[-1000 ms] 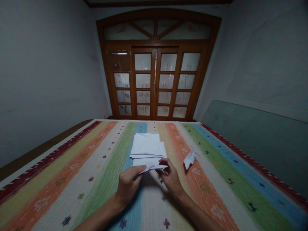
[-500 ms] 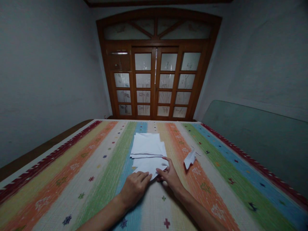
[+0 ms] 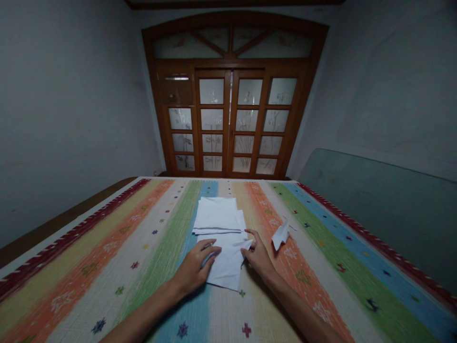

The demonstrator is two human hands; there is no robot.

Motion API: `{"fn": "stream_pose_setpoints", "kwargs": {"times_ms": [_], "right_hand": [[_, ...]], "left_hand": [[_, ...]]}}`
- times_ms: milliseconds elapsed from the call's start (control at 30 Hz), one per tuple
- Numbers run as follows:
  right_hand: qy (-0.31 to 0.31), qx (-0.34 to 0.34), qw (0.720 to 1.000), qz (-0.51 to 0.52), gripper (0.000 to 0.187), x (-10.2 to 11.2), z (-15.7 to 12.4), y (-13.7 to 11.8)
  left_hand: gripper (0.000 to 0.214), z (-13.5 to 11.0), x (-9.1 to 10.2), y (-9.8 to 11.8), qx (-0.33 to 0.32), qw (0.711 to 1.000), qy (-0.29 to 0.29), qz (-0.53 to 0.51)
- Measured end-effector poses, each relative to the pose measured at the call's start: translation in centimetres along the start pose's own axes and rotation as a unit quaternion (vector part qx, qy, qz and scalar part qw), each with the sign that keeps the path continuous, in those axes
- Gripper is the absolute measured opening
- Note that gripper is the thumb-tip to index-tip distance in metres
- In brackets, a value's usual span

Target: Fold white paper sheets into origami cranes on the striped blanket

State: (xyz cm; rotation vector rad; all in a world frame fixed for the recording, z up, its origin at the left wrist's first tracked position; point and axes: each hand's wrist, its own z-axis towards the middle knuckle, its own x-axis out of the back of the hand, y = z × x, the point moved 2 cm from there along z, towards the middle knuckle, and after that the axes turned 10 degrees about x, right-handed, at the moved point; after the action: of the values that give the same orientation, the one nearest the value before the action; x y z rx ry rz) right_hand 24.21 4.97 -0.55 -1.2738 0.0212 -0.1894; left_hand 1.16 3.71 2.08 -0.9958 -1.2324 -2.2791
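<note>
- your left hand (image 3: 194, 269) is open, palm down on the white paper sheet (image 3: 226, 267)
- your right hand (image 3: 257, 257) is at the sheet's right corner, touching it, can't tell if it's pinching
- the sheet lies flat, right up against a paper stack (image 3: 217, 214)
- folded paper scrap (image 3: 280, 236) sits off to the right on the striped cover (image 3: 107, 286)
- glazed wooden doors (image 3: 228, 119) straight ahead

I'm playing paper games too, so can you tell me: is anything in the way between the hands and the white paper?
Nothing visible is in the way. The left hand already has its fingers on the white paper sheet, and the right hand is right at the sheet's right edge.
</note>
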Motion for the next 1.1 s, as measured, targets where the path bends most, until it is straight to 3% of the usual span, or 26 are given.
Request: {"fn": "stream_pose_setpoints", "kwargs": {"times_ms": [133, 267, 433, 533, 700, 933, 1100], "right_hand": [[-0.026, 0.002, 0.999, -0.024, 0.056, 0.2, 0.2, 0.5], [-0.014, 0.049, 0.996, -0.072, 0.055, 0.2, 0.3, 1.1], [0.049, 0.064, 0.994, -0.08, 0.058, 0.2, 0.4, 1.7], [0.047, 0.05, 0.997, -0.025, 0.059, 0.0, 0.3, 1.6], [-0.034, 0.034, 0.997, 0.058, 0.054, -0.5, -0.2, 0.6], [-0.146, 0.064, 0.981, 0.11, 0.064, -1.2, -0.9, 0.0], [-0.202, 0.116, 0.972, 0.039, 0.052, -0.3, -0.7, -1.1]], "left_hand": [[0.036, 0.3, -0.1, -0.7, 0.019, 0.997, -0.028, -0.073], [0.052, 0.4, -0.5, -1.1, 0.007, 0.994, -0.056, -0.097], [0.04, 0.4, -0.8, -1.2, -0.012, 0.997, -0.045, -0.054], [0.036, 0.3, -0.7, -1.0, -0.018, 0.999, -0.031, -0.024], [0.038, 0.1, -0.3, -0.7, -0.043, 0.999, -0.007, -0.012], [0.054, 0.0, -0.8, -0.9, -0.11, 0.991, -0.069, -0.019], [0.045, 0.1, -0.5, -0.5, -0.085, 0.992, -0.086, -0.028]]}}
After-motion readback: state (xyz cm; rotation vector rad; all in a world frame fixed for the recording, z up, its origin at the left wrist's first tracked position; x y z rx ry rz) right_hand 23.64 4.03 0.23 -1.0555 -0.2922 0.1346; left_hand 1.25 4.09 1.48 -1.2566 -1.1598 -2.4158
